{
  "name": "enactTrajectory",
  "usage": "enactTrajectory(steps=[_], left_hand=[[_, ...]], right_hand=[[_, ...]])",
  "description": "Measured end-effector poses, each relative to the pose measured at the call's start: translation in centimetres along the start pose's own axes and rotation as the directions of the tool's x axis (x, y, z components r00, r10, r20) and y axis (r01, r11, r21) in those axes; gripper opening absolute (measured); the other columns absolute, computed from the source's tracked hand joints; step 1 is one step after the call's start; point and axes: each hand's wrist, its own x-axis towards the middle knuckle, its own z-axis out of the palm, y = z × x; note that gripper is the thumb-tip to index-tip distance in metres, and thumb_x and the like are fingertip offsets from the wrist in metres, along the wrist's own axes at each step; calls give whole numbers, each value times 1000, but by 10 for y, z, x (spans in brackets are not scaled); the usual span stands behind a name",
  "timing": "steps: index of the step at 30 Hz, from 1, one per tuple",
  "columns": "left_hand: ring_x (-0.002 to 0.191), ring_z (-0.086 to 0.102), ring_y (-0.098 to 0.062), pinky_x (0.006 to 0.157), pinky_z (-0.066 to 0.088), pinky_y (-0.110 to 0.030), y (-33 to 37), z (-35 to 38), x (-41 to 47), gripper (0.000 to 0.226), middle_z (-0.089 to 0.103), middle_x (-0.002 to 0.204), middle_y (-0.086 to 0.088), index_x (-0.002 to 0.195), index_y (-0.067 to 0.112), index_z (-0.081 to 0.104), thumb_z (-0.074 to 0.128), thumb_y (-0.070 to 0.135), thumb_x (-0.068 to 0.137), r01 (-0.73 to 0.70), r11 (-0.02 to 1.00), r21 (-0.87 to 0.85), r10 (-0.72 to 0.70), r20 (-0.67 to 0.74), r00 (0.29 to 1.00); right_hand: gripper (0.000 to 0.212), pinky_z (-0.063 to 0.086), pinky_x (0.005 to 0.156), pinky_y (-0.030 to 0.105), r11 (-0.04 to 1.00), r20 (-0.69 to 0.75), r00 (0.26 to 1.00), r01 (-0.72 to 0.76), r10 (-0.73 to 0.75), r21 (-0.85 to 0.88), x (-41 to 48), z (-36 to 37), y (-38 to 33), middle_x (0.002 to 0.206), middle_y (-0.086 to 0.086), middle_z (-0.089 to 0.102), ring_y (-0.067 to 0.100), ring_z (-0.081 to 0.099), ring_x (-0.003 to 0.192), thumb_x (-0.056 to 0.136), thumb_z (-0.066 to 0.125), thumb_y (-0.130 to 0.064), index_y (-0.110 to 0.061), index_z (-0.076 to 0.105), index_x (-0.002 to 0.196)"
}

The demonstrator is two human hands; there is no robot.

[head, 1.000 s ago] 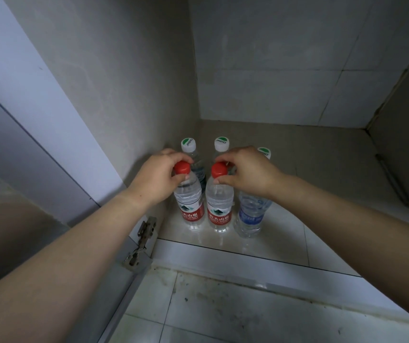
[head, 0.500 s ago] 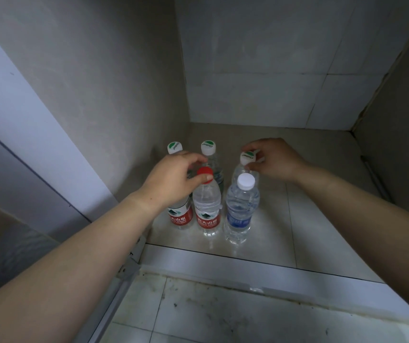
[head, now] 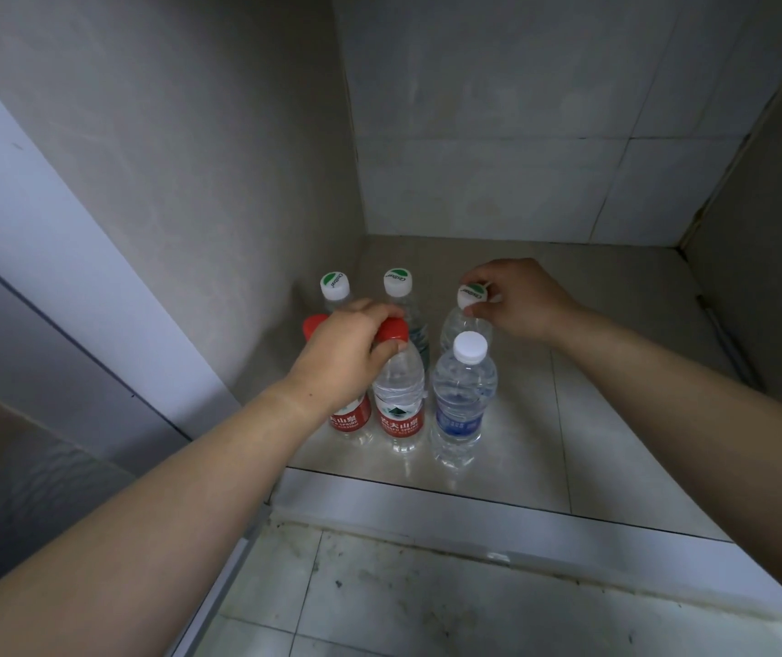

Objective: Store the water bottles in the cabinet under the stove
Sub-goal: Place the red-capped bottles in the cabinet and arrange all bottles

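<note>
6 water bottles (head: 399, 296) stand upright in 2 rows of 3 on the cabinet floor (head: 616, 419), near its left wall. The left grip (head: 346, 355) is curled round the red cap of the middle front bottle (head: 398, 395), hiding part of the red-capped bottle (head: 351, 419) beside it. The right grip (head: 517, 301) pinches the white cap of the back right bottle (head: 455, 327), behind the blue-labelled bottle (head: 462, 395)

Six bottles (head: 457, 395) stand in two rows of three on cabinet floor (head: 616, 419), beside left wall (head: 237, 182).
</note>
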Motion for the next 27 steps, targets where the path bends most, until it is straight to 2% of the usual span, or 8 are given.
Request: enactTrajectory(steps=[7, 11, 14, 16, 19, 22, 24, 27], left_hand=[[108, 55, -22, 84, 39, -21, 3, 3, -4, 36, 58, 121, -6, 123, 14, 55, 59, 24, 89, 17, 1000, 7, -16, -37, 999], [107, 56, -23, 88, 49, -39, 1, 8, -5, 35, 58, 118, -6, 123, 15, 53, 58, 25, 89, 42, 999, 10, -41, -63, 997], [107, 55, -22, 87, 49, -39, 1, 9, -5, 35, 57, 119, -5, 122, 16, 53, 58, 26, 89, 38, 999, 22, -37, -58, 998], [106, 56, -22, 85, 49, -34, 3, 5, -6, 36, 57, 120, -5, 123, 16, 52, 58, 27, 89, 27, 999, 42, -25, -36, 999], [105, 57, -23, 81, 51, -36, 5, -1, -10, 44, 54, 123, -5, 129, 18, 46, 57, 33, 89, 6, 996, 94, -8, 25, 1000], [108, 55, -24, 79, 46, -32, 9, -8, -10, 52, 51, 128, -5, 135, 20, 40, 53, 41, 90, -30, 986, 165, 15, 88, 996], [111, 53, -24, 81, 46, -33, 14, -14, -11, 55, 49, 130, -5, 137, 20, 37, 51, 44, 90, -33, 985, 169, 13, 115, 993], [122, 47, -25, 90, 47, -38, 24, -30, -22, 62, 41, 140, -2, 142, 24, 29, 48, 49, 89, -39, 984, 172, 6, 192, 981]], right_hand=[[43, 48, 87, 31, 1000, 41, 999, -13, 12, 19, 0, 0, -2, 113, 10, 65, 20, 60, 90, 74, 75, -18, -11, 63, 114], [46, 49, 88, 32, 998, 58, 998, -17, 14, 54, -3, -5, 0, 113, 8, 65, 19, 61, 90, 74, 76, -19, -14, 62, 116], [45, 47, 85, 27, 998, 60, 998, -18, 14, 66, -8, -8, 1, 115, 7, 64, 15, 58, 90, 74, 76, -22, -15, 62, 117], [45, 46, 86, 27, 999, 61, 998, -24, 22, 47, -15, -13, -2, 119, 6, 63, 16, 58, 94, 78, 73, -26, -16, 60, 119], [43, 41, 87, 25, 999, 77, 997, -10, 13, -38, -30, -26, -13, 126, 7, 59, 23, 57, 109, 85, 63, -32, -14, 56, 124], [40, 44, 94, 33, 991, 94, 996, 15, -3, -133, -47, -43, -26, 123, 11, 60, 28, 55, 112, 90, 53, -37, -12, 57, 121], [40, 45, 92, 38, 988, 99, 995, 18, -3, -156, -62, -51, -33, 120, 16, 60, 31, 55, 109, 92, 49, -37, -9, 56, 120], [46, 44, 94, 37, 979, 149, 989, 6, 24, -202, -94, -59, -44, 127, 17, 55, 32, 52, 113, 93, 47, -38, -8, 49, 127]])
